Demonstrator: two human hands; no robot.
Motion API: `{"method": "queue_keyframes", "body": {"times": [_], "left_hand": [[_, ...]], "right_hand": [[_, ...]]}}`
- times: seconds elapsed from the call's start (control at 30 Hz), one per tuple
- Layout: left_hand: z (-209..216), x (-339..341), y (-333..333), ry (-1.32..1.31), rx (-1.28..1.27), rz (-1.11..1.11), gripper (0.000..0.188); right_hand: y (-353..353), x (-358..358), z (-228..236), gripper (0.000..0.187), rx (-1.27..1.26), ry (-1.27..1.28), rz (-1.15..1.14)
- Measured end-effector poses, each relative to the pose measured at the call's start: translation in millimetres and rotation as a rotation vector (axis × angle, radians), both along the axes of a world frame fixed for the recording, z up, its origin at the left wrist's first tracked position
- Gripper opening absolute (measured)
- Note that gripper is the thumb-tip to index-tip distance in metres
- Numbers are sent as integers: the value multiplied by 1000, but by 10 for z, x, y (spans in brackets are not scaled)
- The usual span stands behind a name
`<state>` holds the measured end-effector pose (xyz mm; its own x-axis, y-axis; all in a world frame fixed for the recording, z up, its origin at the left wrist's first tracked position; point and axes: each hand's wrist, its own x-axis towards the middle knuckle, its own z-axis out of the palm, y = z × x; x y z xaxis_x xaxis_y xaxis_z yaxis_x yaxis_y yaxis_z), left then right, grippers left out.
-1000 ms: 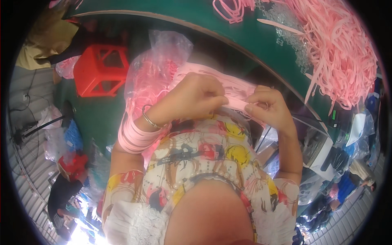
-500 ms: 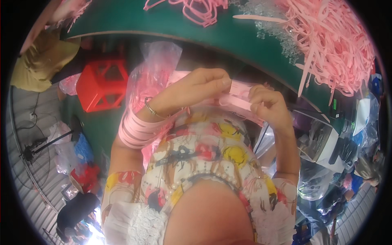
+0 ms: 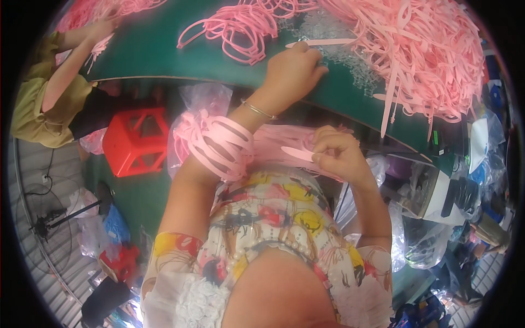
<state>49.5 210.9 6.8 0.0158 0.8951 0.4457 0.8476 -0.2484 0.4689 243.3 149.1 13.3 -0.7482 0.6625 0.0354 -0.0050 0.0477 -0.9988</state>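
My left hand (image 3: 295,71) reaches out over the green table's near edge, fingers curled, close to a scatter of small clear plastic pieces (image 3: 350,71). Its fingertips are partly hidden, so what they hold does not show. A lone flat pink strap (image 3: 331,42) lies just beyond them. Several pink strap loops (image 3: 221,143) circle my left forearm, below a bracelet. Above my lap, my right hand (image 3: 339,156) pinches a flat pink strap (image 3: 297,153), its rounded end pointing left. Behind it, a bundle of pink straps (image 3: 279,136) spreads over my lap.
A big heap of pink straps (image 3: 421,54) covers the table's far right. Pink cord loops (image 3: 235,33) lie at the far middle of the green table (image 3: 147,54). A co-worker's arm (image 3: 71,71) is at far left, above a red stool (image 3: 136,142). Bags and boxes (image 3: 432,202) stand right.
My left hand has left the strap beside my right hand and moved forward over the table. My right hand keeps its strap, slightly lower. The view has shifted, showing more table.
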Motion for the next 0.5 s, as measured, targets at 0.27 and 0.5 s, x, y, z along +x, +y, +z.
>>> {"method": "queue_keyframes", "body": {"times": [0.27,0.5], "left_hand": [[-121,10,7,4,36,-90,14],[234,-188,-661,-995,-653,-275,13]], "right_hand": [[-13,13,14,3,16,-14,7],[19,-65,166,3,206,-31,18]]}}
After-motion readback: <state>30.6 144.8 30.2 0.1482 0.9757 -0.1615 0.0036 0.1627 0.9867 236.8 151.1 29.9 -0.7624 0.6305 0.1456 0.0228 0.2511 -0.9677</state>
